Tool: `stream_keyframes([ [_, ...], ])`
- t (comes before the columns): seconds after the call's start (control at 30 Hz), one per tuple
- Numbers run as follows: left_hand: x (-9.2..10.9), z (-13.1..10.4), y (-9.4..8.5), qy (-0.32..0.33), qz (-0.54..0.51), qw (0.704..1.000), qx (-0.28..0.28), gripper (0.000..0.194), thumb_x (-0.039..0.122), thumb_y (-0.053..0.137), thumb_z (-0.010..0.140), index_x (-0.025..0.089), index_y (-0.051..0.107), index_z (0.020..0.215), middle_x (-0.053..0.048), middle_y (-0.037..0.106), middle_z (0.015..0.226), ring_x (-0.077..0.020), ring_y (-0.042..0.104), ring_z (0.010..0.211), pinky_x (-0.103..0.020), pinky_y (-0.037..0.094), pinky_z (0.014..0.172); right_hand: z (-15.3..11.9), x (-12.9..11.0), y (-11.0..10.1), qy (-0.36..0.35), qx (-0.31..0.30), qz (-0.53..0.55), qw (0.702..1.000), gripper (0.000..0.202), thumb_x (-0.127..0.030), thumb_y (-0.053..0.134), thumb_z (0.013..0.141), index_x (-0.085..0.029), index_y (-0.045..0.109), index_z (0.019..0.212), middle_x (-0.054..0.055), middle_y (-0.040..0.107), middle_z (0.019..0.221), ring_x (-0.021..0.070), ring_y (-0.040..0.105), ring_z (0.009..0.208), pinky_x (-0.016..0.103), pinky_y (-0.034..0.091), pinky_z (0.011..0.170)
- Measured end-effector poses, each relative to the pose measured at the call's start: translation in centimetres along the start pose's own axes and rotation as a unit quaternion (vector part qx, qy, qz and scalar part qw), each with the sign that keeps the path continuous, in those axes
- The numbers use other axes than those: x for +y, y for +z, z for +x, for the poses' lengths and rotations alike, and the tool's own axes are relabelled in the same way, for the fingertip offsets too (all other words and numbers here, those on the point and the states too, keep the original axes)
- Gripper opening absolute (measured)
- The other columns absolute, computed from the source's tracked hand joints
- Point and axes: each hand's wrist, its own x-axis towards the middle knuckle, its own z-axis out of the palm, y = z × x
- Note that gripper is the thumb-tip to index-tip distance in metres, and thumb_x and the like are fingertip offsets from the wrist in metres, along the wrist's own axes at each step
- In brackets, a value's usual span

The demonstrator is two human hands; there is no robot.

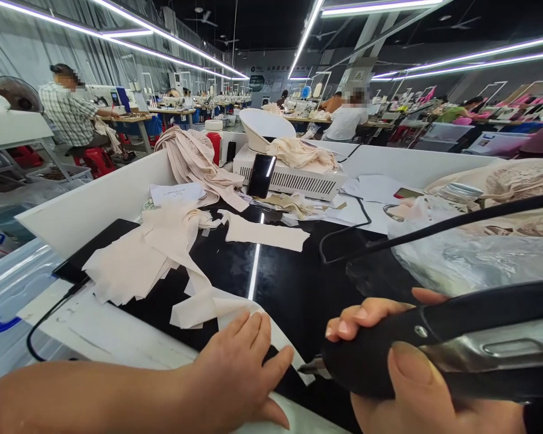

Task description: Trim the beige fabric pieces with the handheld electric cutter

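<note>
My left hand point(239, 374) lies flat on a cream fabric strip point(271, 328), its fingers stretched out and pressing it to the glossy black tabletop point(298, 283). My right hand point(416, 386) is wrapped round a black handheld tool point(366, 355) with a metal lever along its side. The tool's pointed metal tip point(314, 366) touches or sits just over the strip's near end, close to my left thumb. From there the strip runs back to a pile of cream fabric pieces point(140, 253). A separate flat cream piece point(266, 233) lies farther back.
A black cable point(457, 223) crosses the right side above a clear plastic bag point(461, 259). At the back stand a phone point(261, 175), a white vented box point(294, 181) and a red thread spool point(215, 146). White boards point(95, 199) edge the table. Other people work beyond.
</note>
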Motion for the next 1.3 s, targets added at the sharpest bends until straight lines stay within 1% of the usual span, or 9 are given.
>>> stream_keyframes([
  [0.1, 0.3, -0.1, 0.2, 0.000, 0.003, 1.000, 0.003, 0.101, 0.102, 0.073, 0.112, 0.019, 0.077, 0.169, -0.029, 0.084, 0.167, -0.0402, 0.086, 0.153, -0.048, 0.071, 0.126, 0.9, 0.0, 0.6, 0.000, 0.003, 0.019, 1.000, 0.048, -0.033, 0.107, 0.079, -0.034, 0.084, 0.121, -0.004, 0.081, 0.081, 0.0268, 0.077, 0.060, 0.045, 0.073, 0.055],
  [0.23, 0.4, -0.2, 0.3, -0.001, 0.008, 1.000, 0.020, 0.102, 0.102, 0.074, 0.110, 0.018, 0.078, 0.168, -0.030, 0.084, 0.165, -0.0399, 0.087, 0.153, -0.047, 0.070, 0.128, 2.1, 0.7, 2.0, -0.046, 0.028, 0.038, 0.998, 0.048, -0.038, 0.107, 0.080, -0.032, 0.083, 0.121, -0.006, 0.077, 0.078, 0.0236, 0.072, 0.056, 0.039, 0.068, 0.050],
  [0.4, 0.3, -0.2, 0.4, 0.009, 0.000, 1.000, 0.029, 0.100, 0.100, 0.071, 0.113, 0.014, 0.078, 0.165, -0.031, 0.084, 0.165, -0.0392, 0.085, 0.156, -0.045, 0.067, 0.133, 2.3, 1.6, 3.2, -0.071, 0.004, 0.048, 0.996, 0.046, -0.038, 0.108, 0.083, -0.030, 0.081, 0.119, -0.007, 0.076, 0.077, 0.0212, 0.070, 0.054, 0.034, 0.065, 0.048],
  [0.6, 0.1, -0.2, 0.2, 0.013, -0.001, 0.999, 0.047, 0.095, 0.098, 0.073, 0.115, 0.016, 0.078, 0.161, -0.029, 0.085, 0.165, -0.0374, 0.085, 0.156, -0.044, 0.067, 0.133, 2.5, 1.8, 3.5, -0.062, 0.003, 0.040, 0.997, 0.041, -0.032, 0.105, 0.084, -0.029, 0.080, 0.117, -0.007, 0.077, 0.077, 0.0197, 0.071, 0.053, 0.032, 0.064, 0.048],
  [0.8, -0.4, -0.3, -0.3, 0.015, -0.016, 0.998, 0.050, 0.092, 0.097, 0.076, 0.113, 0.017, 0.078, 0.161, -0.026, 0.085, 0.165, -0.0351, 0.085, 0.156, -0.042, 0.065, 0.136, 2.8, 2.7, 4.0, -0.069, -0.004, 0.061, 0.996, 0.050, -0.044, 0.111, 0.083, -0.030, 0.081, 0.120, -0.008, 0.076, 0.079, 0.0189, 0.069, 0.054, 0.032, 0.064, 0.050],
  [0.93, -1.2, -0.4, -0.5, 0.024, -0.030, 0.997, 0.071, 0.087, 0.094, 0.078, 0.115, 0.018, 0.080, 0.158, -0.024, 0.087, 0.160, -0.0348, 0.085, 0.154, -0.043, 0.066, 0.136, 2.6, 3.0, 4.1, -0.067, -0.009, 0.048, 0.997, 0.049, -0.044, 0.112, 0.087, -0.030, 0.080, 0.122, -0.007, 0.076, 0.081, 0.0185, 0.070, 0.056, 0.032, 0.064, 0.052],
  [1.07, -2.3, -0.5, -0.7, 0.034, -0.083, 0.992, 0.086, 0.078, 0.087, 0.077, 0.120, 0.020, 0.080, 0.159, -0.021, 0.088, 0.153, -0.0338, 0.086, 0.150, -0.045, 0.066, 0.136, 2.3, 2.7, 4.0, -0.066, -0.005, 0.043, 0.997, 0.048, -0.041, 0.111, 0.087, -0.030, 0.079, 0.121, -0.008, 0.076, 0.081, 0.0183, 0.070, 0.056, 0.031, 0.064, 0.052],
  [1.17, -2.8, -0.6, -0.9, 0.024, -0.106, 0.990, 0.085, 0.077, 0.082, 0.080, 0.121, 0.017, 0.078, 0.162, -0.021, 0.087, 0.150, -0.0338, 0.086, 0.145, -0.044, 0.066, 0.136, 2.0, 2.3, 4.1, -0.067, -0.005, 0.045, 0.997, 0.051, -0.042, 0.112, 0.085, -0.030, 0.079, 0.122, -0.008, 0.076, 0.080, 0.0187, 0.070, 0.056, 0.032, 0.065, 0.051],
  [1.3, -2.7, -0.9, -0.9, 0.019, -0.106, 0.992, 0.067, 0.079, 0.081, 0.085, 0.118, 0.016, 0.078, 0.163, -0.025, 0.084, 0.157, -0.0374, 0.084, 0.150, -0.048, 0.066, 0.137, 1.7, 2.1, 4.0, -0.063, -0.001, 0.049, 0.997, 0.052, -0.040, 0.112, 0.084, -0.029, 0.080, 0.122, -0.007, 0.078, 0.080, 0.0196, 0.072, 0.056, 0.032, 0.066, 0.050],
])
